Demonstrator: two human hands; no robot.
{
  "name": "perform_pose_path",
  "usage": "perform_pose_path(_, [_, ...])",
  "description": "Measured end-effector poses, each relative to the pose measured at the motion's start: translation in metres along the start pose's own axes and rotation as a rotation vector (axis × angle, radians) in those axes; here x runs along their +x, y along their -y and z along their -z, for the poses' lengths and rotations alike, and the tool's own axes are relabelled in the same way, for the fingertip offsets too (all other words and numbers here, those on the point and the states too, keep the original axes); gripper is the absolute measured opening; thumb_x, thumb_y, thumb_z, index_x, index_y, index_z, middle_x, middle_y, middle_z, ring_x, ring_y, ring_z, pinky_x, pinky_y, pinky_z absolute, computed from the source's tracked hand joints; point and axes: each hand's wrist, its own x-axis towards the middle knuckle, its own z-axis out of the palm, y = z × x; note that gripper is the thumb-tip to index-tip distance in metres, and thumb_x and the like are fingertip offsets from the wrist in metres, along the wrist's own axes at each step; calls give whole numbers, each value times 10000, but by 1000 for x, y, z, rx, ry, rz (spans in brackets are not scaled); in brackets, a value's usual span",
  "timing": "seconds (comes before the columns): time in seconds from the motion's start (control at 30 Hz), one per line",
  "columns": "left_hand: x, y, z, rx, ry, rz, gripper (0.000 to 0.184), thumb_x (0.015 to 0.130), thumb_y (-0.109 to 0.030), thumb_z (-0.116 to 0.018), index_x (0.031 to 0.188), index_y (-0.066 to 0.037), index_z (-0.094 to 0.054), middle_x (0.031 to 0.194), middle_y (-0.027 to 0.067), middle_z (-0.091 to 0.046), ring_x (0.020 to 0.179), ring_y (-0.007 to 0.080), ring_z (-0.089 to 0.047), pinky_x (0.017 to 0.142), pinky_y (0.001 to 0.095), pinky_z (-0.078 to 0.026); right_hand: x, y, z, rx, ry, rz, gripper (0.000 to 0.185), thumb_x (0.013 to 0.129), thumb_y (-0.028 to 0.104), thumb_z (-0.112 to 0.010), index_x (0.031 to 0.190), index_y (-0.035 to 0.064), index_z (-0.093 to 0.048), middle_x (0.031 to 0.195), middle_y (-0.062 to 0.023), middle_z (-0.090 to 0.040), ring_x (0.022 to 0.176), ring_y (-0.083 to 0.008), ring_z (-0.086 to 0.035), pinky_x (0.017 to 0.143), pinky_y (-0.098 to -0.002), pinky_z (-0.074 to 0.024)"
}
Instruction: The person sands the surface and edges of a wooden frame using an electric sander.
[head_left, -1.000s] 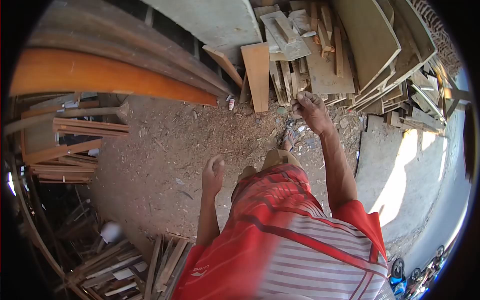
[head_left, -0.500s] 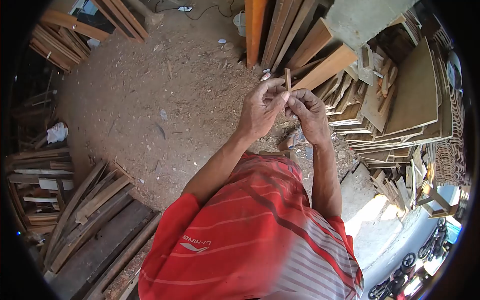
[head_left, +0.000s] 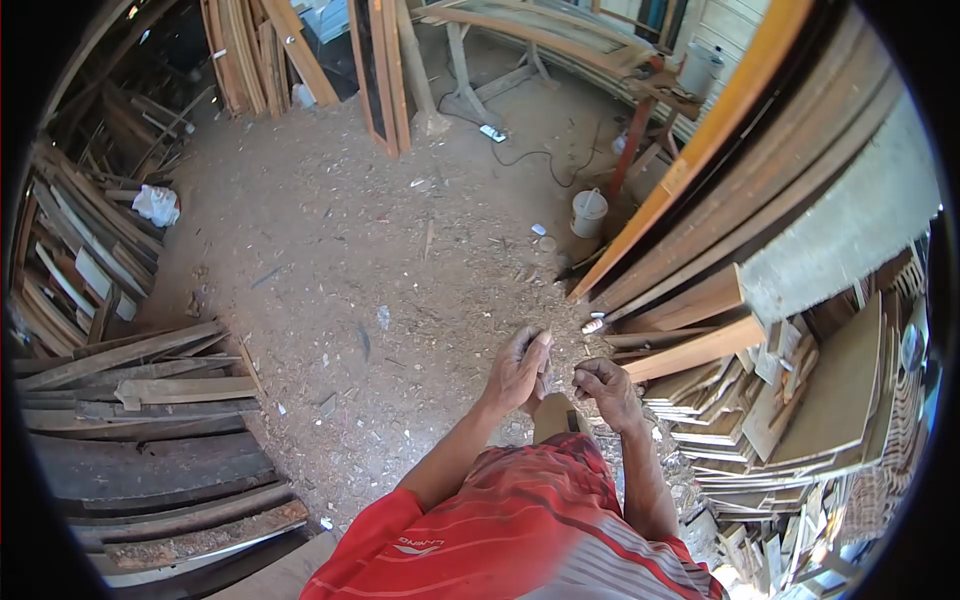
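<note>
Both of my hands are in front of my body, a short gap apart, over the dirt floor (head_left: 400, 300). The fingers of my left hand (head_left: 520, 370) are drawn together, with the thumb on top; what they hold, if anything, cannot be made out. My right hand (head_left: 608, 392) is closed with its fingertips pinched, and anything between them is too small to tell. Just right of my right hand is the end of a light brown plank (head_left: 695, 348). A small white and red item (head_left: 593, 326) lies on the floor beyond my hands.
Stacked boards (head_left: 150, 460) lie at the left, with a white plastic bag (head_left: 157, 205) farther back. Long planks (head_left: 740, 170) lean at the right, above a pile of panels (head_left: 830, 390). A white bucket (head_left: 589, 213), a cable and a workbench (head_left: 540, 30) are ahead.
The view has swung left, showing the workbench and bucket. My hands came together around a small wooden piece, then moved apart; that piece is no longer visible.
</note>
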Motion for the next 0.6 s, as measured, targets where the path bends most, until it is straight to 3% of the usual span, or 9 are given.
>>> perform_pose_path(0.17, [60, 12, 59, 293, -132, 32, 356, 1069, -369, -580, 1023, -22, -644, 740, 13, -608, 650, 105, -586, 593, 300, -476, 87, -7, 0, 11, 8, -81, 263, 1027, 202, -654, 1125, -40, -693, 896, -79, -717, 782, -131, -679, 726, -293, -572])
perform_pose_path(0.3, [81, 127, 174, 936, -251, -12, 358, 1036, -334, -554, 1065, 3, -671, 789, 180, -688, 730, 406, -676, 742, 496, -518, 199, -2, -13, -52, 50, -91, 266, 1021, 234, -647, 1084, -21, -689, 894, -82, -712, 758, -133, -669, 711, -295, -571])
perform_pose_path(0.33, [68, 196, 223, 1185, -100, 77, 392, 885, -206, -678, 1232, -35, -618, 1066, 282, -647, 990, 483, -625, 836, 564, -517, 226, 4, -13, -59, 36, -107, 269, 1020, 250, -649, 1065, -11, -688, 893, -78, -710, 750, -130, -663, 708, -295, -570])
perform_pose_path(0.37, [42, 240, 255, 1293, -61, 245, 423, 864, -182, -672, 1258, -41, -613, 1039, 276, -649, 970, 489, -623, 838, 570, -513, 254, 16, -14, -51, 50, -89, 266, 1014, 239, -645, 1067, -18, -686, 879, -80, -707, 738, -137, -663, 695, -298, -569])
perform_pose_path(0.4, [11, 244, 265, 985, -173, 659, 459, 877, -207, -666, 1301, -42, -607, 1054, 275, -666, 1000, 477, -639, 835, 570, -516, 275, 27, -12, -43, 47, -65, 263, 1009, 227, -641, 1069, -25, -684, 864, -81, -704, 725, -144, -664, 683, -302, -568])
perform_pose_path(0.5, [-75, 254, 283, 1403, 7, 829, 492, 962, -405, -616, 1301, -49, -638, 1007, 262, -717, 975, 426, -708, 832, 548, -564, 344, 65, -3, -67, 19, 16, 243, 1005, 213, -637, 1018, -25, -683, 800, -67, -678, 701, -133, -644, 650, -293, -542])
perform_pose_path(0.53, [-100, 268, 291, 1398, -33, 820, 540, 982, -491, -596, 1254, -29, -659, 869, 209, -725, 826, 377, -732, 730, 524, -585, 366, 76, 2, -102, 21, 46, 240, 1003, 212, -638, 1004, -25, -683, 791, -65, -674, 699, -129, -640, 646, -291, -535])
perform_pose_path(0.57, [-94, 238, 272, 658, -573, 1180, 487, 989, -508, -603, 1123, -56, -723, 753, 171, -718, 669, 364, -712, 628, 500, -579, 387, 85, 8, -138, 24, 71, 238, 1001, 210, -639, 990, -24, -683, 783, -63, -670, 698, -124, -636, 641, -288, -529])
perform_pose_path(0.6, [-97, 226, 260, 605, -663, 1125, 426, 975, -453, -639, 949, -43, -750, 698, 141, -721, 574, 333, -690, 548, 480, -554, 410, 86, 14, -132, 40, 76, 234, 997, 210, -642, 966, -18, -684, 775, -53, -664, 685, -108, -612, 628, -286, -503])
